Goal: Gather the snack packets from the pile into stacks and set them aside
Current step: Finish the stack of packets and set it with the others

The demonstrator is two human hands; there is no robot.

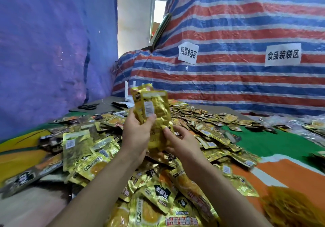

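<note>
While the left hand (139,130) grips a stack of gold packets (154,110) upright (long axis approx. vertical) above the pile (158,200), the right hand (181,138) pinches its lower end w/ curled fingers (166,132), loose packets lying directly below both.
</note>
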